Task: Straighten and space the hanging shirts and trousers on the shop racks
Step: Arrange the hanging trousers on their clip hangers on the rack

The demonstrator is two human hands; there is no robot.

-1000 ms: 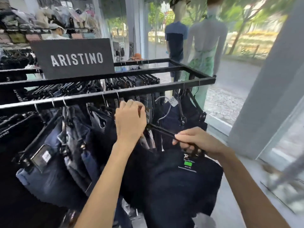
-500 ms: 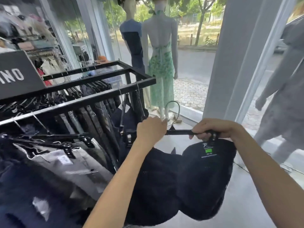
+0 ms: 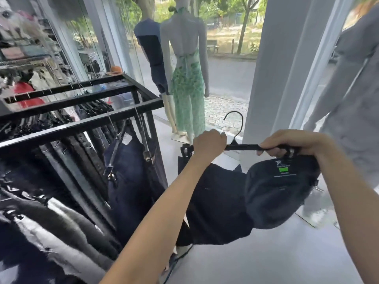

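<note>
In the head view, I am watching both hands working one hanger [image 3: 242,147] out in the open, to the right of the rack [image 3: 82,124] and clear of its end post. The left hand [image 3: 209,141] is curling into a fist round the bar at the end nearer the rack, just beside the hook [image 3: 235,119]. The right hand [image 3: 287,143] is wrapping its fingers over the far end, above the outer clip [image 3: 292,152].

I am judging that the bar is being held level and taut between the two hands so the dark trousers [image 3: 225,197] can be squared up on it. The cloth is sagging and bunching below the bar, and the waistband by the right hand is turning outward, showing a green label [image 3: 284,170].

The hook is pointing up and away from me, touching no rail, so this pair is not hanging on the rack at the moment. On the rack itself, other jeans [image 3: 127,171] are hanging from the front rail, packed closer toward its left. Beyond the rack's far end, two mannequins [image 3: 188,68] are standing at the window.

I am expecting the next move to call for evening the waistband between the clips, then hooking it back on the rail with a gap.
</note>
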